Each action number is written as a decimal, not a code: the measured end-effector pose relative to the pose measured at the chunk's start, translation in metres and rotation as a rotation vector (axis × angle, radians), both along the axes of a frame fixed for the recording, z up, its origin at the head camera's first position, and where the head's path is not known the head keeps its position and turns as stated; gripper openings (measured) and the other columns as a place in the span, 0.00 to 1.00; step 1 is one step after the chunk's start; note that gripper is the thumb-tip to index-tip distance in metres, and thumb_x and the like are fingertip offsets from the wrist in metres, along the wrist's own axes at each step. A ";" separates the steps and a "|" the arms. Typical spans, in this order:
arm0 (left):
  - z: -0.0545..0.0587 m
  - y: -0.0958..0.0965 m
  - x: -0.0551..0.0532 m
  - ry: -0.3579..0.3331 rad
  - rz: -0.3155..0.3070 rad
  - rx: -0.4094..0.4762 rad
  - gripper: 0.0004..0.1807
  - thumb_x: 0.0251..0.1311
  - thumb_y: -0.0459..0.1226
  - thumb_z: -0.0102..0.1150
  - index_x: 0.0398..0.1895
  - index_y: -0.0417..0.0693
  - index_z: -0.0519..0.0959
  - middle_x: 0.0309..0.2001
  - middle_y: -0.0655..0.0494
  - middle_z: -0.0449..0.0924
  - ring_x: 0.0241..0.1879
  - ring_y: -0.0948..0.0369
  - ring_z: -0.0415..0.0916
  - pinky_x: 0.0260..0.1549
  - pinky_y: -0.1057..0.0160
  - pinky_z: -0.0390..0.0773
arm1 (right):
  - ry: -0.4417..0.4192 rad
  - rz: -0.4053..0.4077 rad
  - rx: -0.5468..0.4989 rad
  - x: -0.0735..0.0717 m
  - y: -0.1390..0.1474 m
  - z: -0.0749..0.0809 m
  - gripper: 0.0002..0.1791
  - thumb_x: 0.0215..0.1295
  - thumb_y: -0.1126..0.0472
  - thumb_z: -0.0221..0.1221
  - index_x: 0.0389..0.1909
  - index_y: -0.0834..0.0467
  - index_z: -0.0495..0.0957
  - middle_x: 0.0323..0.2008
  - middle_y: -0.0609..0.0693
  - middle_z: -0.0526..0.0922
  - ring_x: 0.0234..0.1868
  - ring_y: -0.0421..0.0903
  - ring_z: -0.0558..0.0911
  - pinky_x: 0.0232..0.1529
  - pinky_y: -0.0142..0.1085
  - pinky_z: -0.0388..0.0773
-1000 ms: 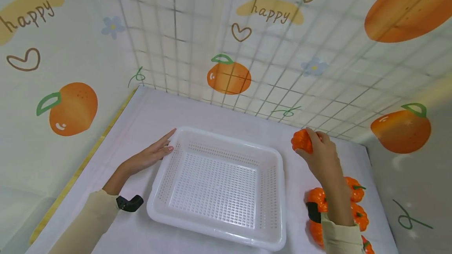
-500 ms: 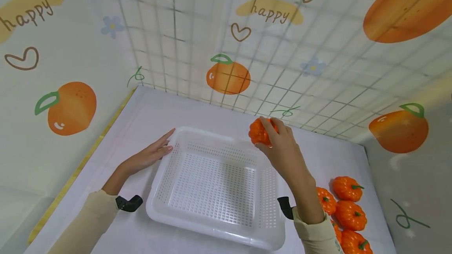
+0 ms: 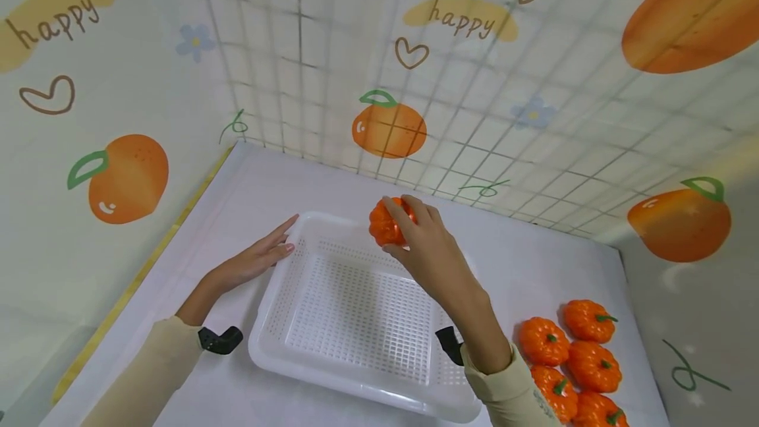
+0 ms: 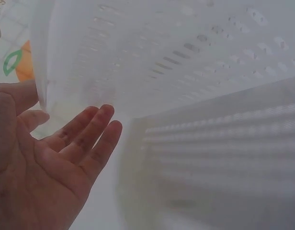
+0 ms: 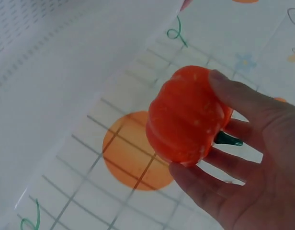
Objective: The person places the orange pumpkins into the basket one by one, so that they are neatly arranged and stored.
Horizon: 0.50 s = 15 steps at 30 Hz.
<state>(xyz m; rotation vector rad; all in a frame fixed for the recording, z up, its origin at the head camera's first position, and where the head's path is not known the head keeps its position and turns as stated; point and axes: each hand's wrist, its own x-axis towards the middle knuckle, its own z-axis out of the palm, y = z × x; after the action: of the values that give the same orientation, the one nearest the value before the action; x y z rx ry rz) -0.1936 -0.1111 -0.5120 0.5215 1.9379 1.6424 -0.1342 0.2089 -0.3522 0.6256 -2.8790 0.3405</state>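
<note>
My right hand (image 3: 429, 249) grips a small orange pumpkin (image 3: 388, 221) over the far rim of a white perforated plastic basket (image 3: 356, 394). In the right wrist view, thumb and fingers wrap the ribbed pumpkin (image 5: 186, 117), its dark green stem toward the palm. My left hand (image 3: 249, 265) touches the basket's far left corner with its fingers extended. The left wrist view shows that hand (image 4: 66, 148) beside the basket's outer wall (image 4: 152, 62), fingertips right at it. Nothing lies inside the basket where its floor shows.
Several orange pumpkins (image 3: 595, 366) with green stems sit grouped on the white table (image 3: 510, 249) to the right of the basket. A printed wall (image 3: 320, 84) with grid lines and orange fruit rises behind the table. Black wrist straps (image 3: 219, 340) show at both sleeves.
My right hand has carried the pumpkin leftward from the table's right side to over the basket's far rim, uncovering the grouped pumpkins. The left hand has stayed at the basket's corner.
</note>
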 end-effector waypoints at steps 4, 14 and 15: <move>0.001 0.000 0.000 -0.003 -0.008 -0.001 0.37 0.77 0.48 0.45 0.80 0.72 0.40 0.78 0.46 0.45 0.72 0.45 0.53 0.66 0.35 0.54 | -0.005 0.044 0.005 -0.002 -0.014 -0.005 0.41 0.57 0.57 0.73 0.72 0.53 0.66 0.64 0.60 0.69 0.62 0.61 0.70 0.46 0.48 0.84; 0.001 0.000 -0.001 -0.002 -0.011 -0.006 0.37 0.77 0.49 0.45 0.80 0.71 0.40 0.79 0.50 0.42 0.73 0.44 0.52 0.67 0.34 0.54 | -0.037 0.175 0.053 -0.005 -0.046 -0.028 0.40 0.56 0.58 0.74 0.69 0.54 0.69 0.61 0.59 0.72 0.60 0.59 0.73 0.48 0.42 0.83; 0.001 0.000 -0.001 -0.002 -0.010 -0.007 0.37 0.77 0.49 0.45 0.80 0.71 0.40 0.80 0.50 0.41 0.74 0.44 0.50 0.67 0.33 0.53 | -0.047 0.180 0.066 -0.005 -0.049 -0.032 0.39 0.56 0.57 0.74 0.69 0.54 0.69 0.61 0.59 0.72 0.59 0.58 0.73 0.48 0.42 0.83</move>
<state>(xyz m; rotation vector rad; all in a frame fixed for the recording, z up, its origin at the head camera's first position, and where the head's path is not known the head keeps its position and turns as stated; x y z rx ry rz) -0.1943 -0.1113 -0.5109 0.5262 1.9359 1.6287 -0.1396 0.1602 -0.3837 0.9040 -2.8946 0.2891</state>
